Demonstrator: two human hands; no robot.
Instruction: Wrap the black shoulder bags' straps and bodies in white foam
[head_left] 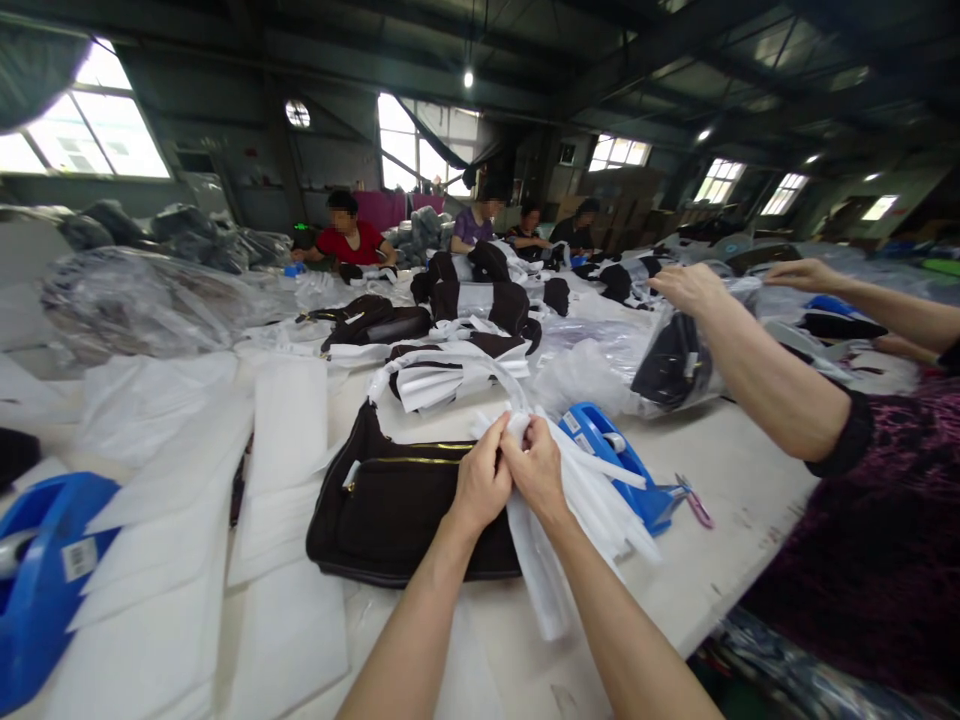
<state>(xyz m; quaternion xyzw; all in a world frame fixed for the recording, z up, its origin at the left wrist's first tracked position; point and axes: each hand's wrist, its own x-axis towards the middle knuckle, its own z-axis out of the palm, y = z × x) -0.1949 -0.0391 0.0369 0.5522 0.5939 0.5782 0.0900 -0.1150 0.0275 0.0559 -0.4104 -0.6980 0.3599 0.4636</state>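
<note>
Bag [405, 520] lies lengthwise left-to-right, zippers [412, 461] along far side.

Handbag [397, 520] lies on table [739, 465], front centre. Sheet stacks [289, 430] left of it, left tape dispenser [49, 600] beyond them. Strips [592, 500] at bag's right, then right tape dispenser [596, 432], scissors [700, 508] beside. More bags [514, 305] behind.

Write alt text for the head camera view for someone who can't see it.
A person's left hand and right hand pinch white wrapping beside a dark bag with gold zippers on a pale table. To the right lie loose white strips, a blue tape dispenser and pink-handled scissors; beyond, a co-worker's hand is near a plastic-covered dark item.
</note>
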